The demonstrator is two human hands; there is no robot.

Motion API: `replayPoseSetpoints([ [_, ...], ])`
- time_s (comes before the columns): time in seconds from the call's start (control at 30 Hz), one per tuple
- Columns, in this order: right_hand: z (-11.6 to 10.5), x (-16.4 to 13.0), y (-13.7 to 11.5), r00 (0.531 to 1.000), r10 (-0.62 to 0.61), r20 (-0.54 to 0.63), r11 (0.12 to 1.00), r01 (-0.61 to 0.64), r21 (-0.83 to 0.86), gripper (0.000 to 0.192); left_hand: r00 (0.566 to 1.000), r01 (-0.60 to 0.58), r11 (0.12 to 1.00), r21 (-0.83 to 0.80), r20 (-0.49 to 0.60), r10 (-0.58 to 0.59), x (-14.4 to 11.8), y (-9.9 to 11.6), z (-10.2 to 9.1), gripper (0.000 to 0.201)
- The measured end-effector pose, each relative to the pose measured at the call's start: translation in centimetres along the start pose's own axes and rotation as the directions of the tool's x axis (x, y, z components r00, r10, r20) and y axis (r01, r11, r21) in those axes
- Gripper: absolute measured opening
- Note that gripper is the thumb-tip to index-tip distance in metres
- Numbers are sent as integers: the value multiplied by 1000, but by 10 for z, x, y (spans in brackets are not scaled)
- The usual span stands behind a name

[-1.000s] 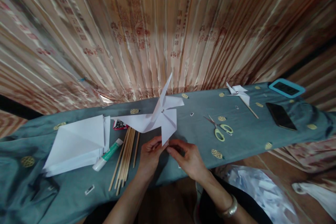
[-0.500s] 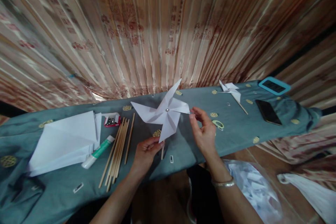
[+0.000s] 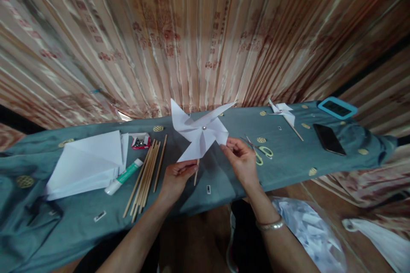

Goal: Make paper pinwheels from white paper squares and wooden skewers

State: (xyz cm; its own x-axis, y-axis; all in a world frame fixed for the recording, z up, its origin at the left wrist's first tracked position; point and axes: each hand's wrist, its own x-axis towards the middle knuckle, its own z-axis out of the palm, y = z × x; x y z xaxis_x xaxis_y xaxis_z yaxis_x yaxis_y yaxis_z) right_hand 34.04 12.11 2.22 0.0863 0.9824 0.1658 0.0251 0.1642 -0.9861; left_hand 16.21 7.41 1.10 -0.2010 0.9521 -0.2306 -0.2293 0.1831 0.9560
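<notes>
The left hand (image 3: pixel 177 173) is closed around the wooden stick (image 3: pixel 196 173) of a white paper pinwheel (image 3: pixel 201 133). The fingers are curled with the thumb on top, and the short lower end of the stick projects just to the right of the fingertips. The pinwheel head stands directly above this hand, raised off the table (image 3: pixel 288 153), with a metal pin (image 3: pixel 203 128) at its centre.

The right hand (image 3: pixel 242 161) is nearly closed. Its thumb and forefinger pinch the tip of the lower right blade of the pinwheel; the remaining fingers are curled loosely toward the palm. A metal bangle (image 3: pixel 270 224) sits on the wrist below this hand.

To the left of the left hand, a bundle of wooden sticks (image 3: pixel 146 175) lies on the table, close to the hand but not touching it. Further left lie a glue stick (image 3: pixel 124 176) with a green label and a stack of white paper (image 3: pixel 89 164). A small red box of pins (image 3: pixel 140 141) sits above the stick bundle.

Just to the right of the right hand, a pair of green-handled scissors (image 3: pixel 261 152) lies on the table, partly hidden by the fingers. Well beyond it to the right lie a second, smaller pinwheel (image 3: pixel 283 113), a black phone (image 3: pixel 329 139) and a blue-framed device (image 3: pixel 337 108). A clear plastic bag (image 3: pixel 309 232) holding paper scraps lies below the right forearm, off the table edge.
</notes>
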Motion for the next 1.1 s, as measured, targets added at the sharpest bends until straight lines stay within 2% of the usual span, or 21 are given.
replayPoseSetpoints([
  [0.13, 4, -1, -4, 995, 86, 43, 988, -91, 126, 29, 1000, -12, 1000, 9, -11, 12, 1, 4, -2, 25],
  [0.23, 10, -5, -10, 981, 160, 109, 971, -176, 160, 39, 1000, -20, 1000, 8, -22, 20, 1, 4, -2, 24],
  [0.4, 26, -17, -15, 922, 257, 289, 933, -315, 173, 48, 999, -29, 1000, 2, -13, 29, 2, 2, -3, 24],
  [0.5, 30, -22, -16, 888, 259, 381, 937, -327, 124, 46, 999, -41, 999, -11, -17, 40, 2, 2, -4, 23],
  [0.6, 24, -18, -16, 927, 214, 309, 965, -249, 80, 43, 999, -38, 999, -15, -29, 38, 2, 3, -5, 23],
  [0.73, 5, -4, -13, 984, 140, 113, 987, -148, 68, 37, 999, -19, 1000, -1, -35, 19, 1, 3, -8, 25],
  [0.87, -5, 5, -6, 995, 70, -77, 997, -66, 42, 33, 999, -10, 1000, -2, -36, 9, 0, 0, -9, 25],
  [1.0, 0, 7, 0, 993, 8, -116, 999, -4, 36, 46, 1000, -9, 1000, 5, -19, 9, -1, -2, -8, 24],
  [1.1, 5, 7, 1, 996, 42, -84, 991, -31, 128, 45, 1000, -11, 1000, 23, -8, 12, -2, -4, -8, 25],
])
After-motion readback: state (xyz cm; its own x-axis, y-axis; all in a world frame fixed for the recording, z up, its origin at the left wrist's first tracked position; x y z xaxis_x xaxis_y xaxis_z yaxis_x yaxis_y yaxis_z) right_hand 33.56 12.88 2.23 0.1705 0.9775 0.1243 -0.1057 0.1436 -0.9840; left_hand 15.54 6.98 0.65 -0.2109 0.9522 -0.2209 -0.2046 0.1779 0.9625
